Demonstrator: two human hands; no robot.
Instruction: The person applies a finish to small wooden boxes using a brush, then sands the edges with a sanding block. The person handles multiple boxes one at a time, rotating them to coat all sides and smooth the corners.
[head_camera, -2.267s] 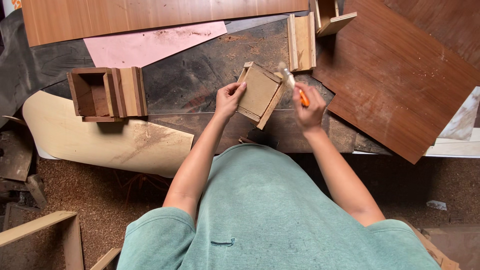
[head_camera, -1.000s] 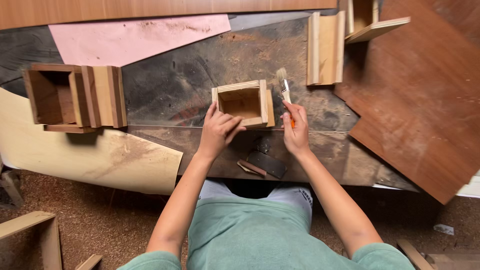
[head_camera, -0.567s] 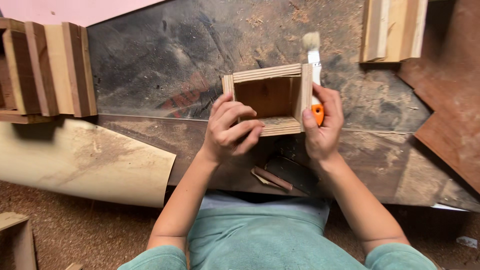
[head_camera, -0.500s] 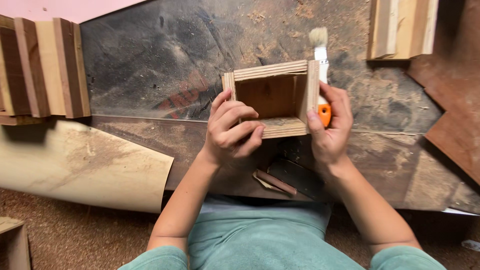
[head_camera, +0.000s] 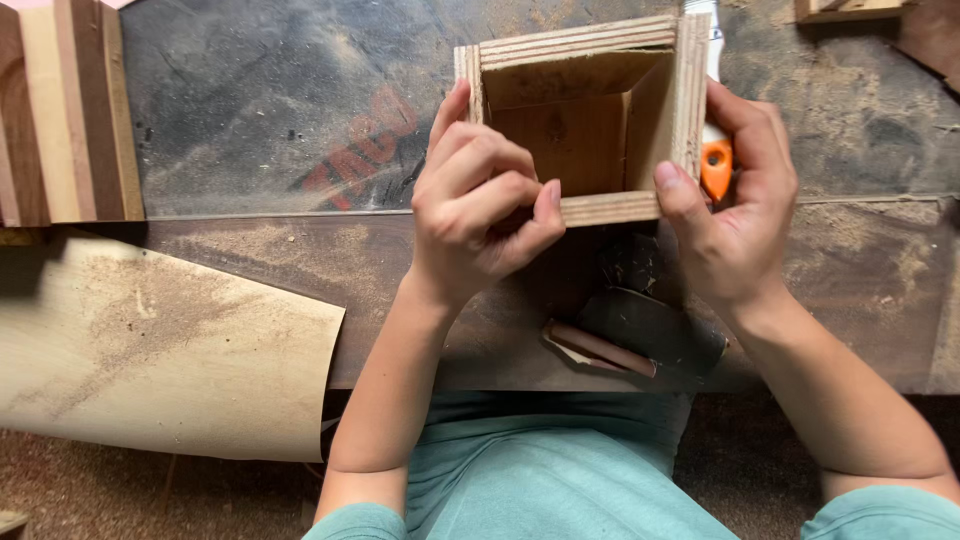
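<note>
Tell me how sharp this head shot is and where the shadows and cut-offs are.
Head view: sharp and evenly lit, without glare; the open plywood box is shaded inside; left hand and right hand are crisp; the orange-handled brush is cut off at the top edge; dark shadow sits under the bench.

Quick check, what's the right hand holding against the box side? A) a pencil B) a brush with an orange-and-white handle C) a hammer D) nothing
B: the right hand presses a brush, orange and white at the handle, against the outer right wall of the open plywood box, while the left hand grips the box's near-left corner.
</note>
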